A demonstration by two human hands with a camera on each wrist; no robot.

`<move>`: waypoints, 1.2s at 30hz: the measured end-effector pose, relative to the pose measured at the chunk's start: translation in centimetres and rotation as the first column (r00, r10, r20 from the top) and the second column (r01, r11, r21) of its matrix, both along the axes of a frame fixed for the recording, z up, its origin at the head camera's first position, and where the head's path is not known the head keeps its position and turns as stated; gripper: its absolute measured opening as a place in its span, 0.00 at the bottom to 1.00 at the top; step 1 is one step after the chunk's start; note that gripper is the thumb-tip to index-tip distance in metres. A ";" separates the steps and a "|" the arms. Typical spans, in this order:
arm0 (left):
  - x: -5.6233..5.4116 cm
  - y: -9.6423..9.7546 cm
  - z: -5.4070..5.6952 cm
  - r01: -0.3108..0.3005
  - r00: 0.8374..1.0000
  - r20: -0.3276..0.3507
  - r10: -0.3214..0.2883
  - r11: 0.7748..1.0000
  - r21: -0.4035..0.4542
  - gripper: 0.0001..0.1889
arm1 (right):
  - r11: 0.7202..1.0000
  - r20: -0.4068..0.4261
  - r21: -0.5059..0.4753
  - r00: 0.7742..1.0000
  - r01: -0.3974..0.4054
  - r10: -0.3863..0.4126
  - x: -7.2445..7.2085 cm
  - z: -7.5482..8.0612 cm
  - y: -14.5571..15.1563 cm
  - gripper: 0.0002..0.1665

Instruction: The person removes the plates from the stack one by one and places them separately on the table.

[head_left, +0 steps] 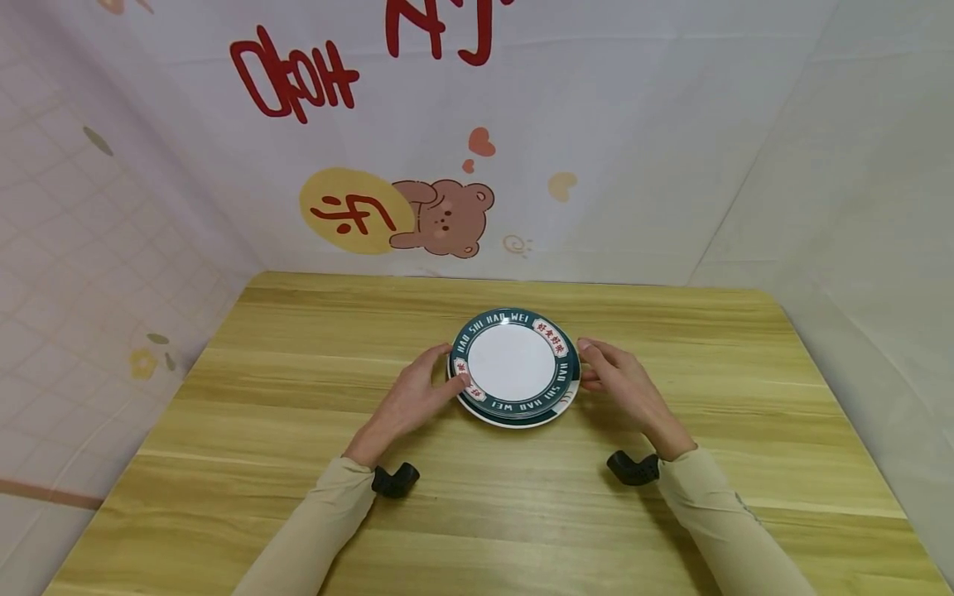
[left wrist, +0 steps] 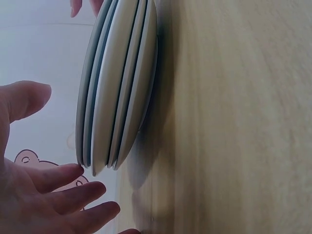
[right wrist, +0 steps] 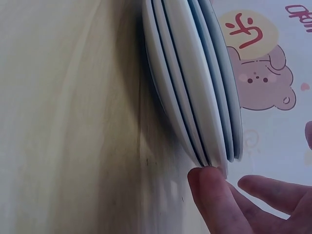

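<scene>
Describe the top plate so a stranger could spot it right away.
On the wooden table, find the stack of plates between the left hand and right hand. The top plate has a green lettered rim and the stack's only visible white centre.

"HAO SHI HAO WEI" on plate (head_left: pixel 511 362), apparently "乐" on backdrop (head_left: pixel 633 141)

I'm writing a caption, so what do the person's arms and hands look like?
The left sleeve and right sleeve are beige, reaching the wrists, the right with a small grey marking. Each wrist has a bent black device. Left hand and right hand are gloveless.
</scene>
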State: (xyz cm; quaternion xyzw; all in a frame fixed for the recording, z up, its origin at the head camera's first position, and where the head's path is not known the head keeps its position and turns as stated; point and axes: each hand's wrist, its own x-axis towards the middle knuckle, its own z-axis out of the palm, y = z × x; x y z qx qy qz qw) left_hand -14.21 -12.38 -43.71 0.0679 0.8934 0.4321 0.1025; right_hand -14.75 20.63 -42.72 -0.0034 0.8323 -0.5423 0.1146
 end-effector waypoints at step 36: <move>0.4 -0.3 -0.7 0.104 0.988 -0.109 -0.107 0.994 -0.034 0.34 | 1.000 -0.004 0.020 1.000 0.012 -0.012 -0.3 -0.2 -0.2 0.39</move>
